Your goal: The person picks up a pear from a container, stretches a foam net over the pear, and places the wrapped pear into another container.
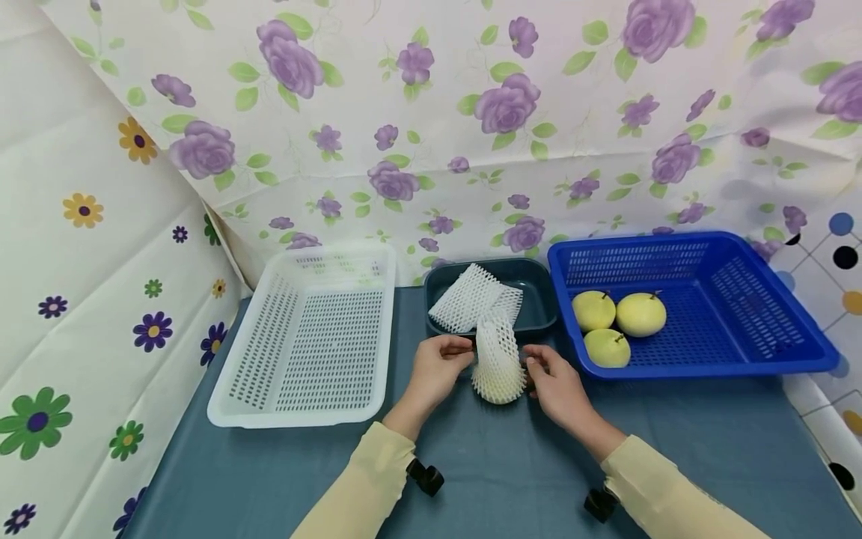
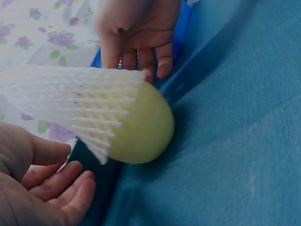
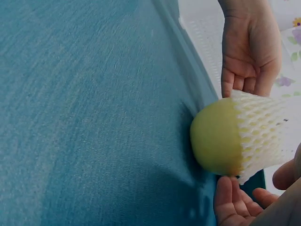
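A yellow-green pear [image 2: 153, 127] stands on the table, its upper part inside a white foam net sleeve [image 1: 497, 348] whose loose end sticks up. The bottom of the pear is bare in both wrist views. My left hand [image 1: 438, 368] is at the pear's left, its fingers loosely bent and a gap between them and the sleeve. On the other side is my right hand [image 1: 557, 385], with fingertips [image 3: 225, 186] right at the pear's lower side and the thumb apart from it. Neither hand grips the fruit.
Behind the pear, a dark green tray [image 1: 539, 299] holds more white foam net sleeves [image 1: 465, 299]. On the right, a blue basket [image 1: 714, 370] contains three bare pears [image 1: 640, 314]. A white perforated basket [image 1: 299, 421] stands to the left. Flowered cloth [image 1: 431, 112] hangs behind.
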The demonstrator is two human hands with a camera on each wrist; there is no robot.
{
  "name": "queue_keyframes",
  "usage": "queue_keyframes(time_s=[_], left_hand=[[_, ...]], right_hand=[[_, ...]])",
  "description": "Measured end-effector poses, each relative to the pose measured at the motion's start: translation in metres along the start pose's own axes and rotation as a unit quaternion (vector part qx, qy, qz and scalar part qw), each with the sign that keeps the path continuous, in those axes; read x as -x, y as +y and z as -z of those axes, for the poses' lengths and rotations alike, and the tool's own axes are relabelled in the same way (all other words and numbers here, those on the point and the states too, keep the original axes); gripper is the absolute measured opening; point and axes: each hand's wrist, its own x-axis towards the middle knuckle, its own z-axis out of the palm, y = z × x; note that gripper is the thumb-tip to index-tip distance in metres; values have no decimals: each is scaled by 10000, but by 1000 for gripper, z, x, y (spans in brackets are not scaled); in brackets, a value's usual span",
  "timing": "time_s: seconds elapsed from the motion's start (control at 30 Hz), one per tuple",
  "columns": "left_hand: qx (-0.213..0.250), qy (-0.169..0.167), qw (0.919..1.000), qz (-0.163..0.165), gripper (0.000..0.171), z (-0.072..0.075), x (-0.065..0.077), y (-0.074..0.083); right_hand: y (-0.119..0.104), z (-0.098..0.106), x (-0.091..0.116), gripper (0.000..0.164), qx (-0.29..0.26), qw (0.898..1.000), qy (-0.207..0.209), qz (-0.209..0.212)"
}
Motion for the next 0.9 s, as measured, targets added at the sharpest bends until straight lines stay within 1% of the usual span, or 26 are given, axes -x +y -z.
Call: queue_keyframes(time_s=[0.07,0.17,0.3,0.4,0.47,0.53,0.63,0.67,0.7,0.8,0.9], left_hand=[[85,-146,9998,-75,20,4,2,3],[157,-460,9988,-59,21,9,5,8],[38,-796,9968,-26,22,13,9,13],[-15,-950,9954,-116,23,13,10,13],[-1,-1050,9944,-141,24,14,13,20],[-11,-1115,9937,-138,25,13,13,19],[-41,-1151,9933,-125,25,11,12,19],[-78,-1144,9933,-151,25,10,10,14],[-116,-1130,9934,-166,25,9,9,10],[-281,-1099,9933,-206,22,8,9,9],[-383,-1095,9929,-252,20,8,9,8]], right_hand=[[-3,2,3,39,174,9997,42,157],[-7,4,7,49,326,9987,57,393],[-12,3,11,65,471,9968,-71,648],[-15,1,14,75,557,9945,-248,853],[-16,-1,14,81,602,9929,-341,966],[-16,-2,14,84,655,9916,-387,1046],[-13,-3,12,85,679,9905,-379,1138],[-12,-3,11,84,682,9901,-350,1176],[-10,-3,10,82,680,9896,-322,1229],[-6,-4,9,76,676,9883,-246,1346],[-5,-4,8,72,670,9882,-225,1362]])
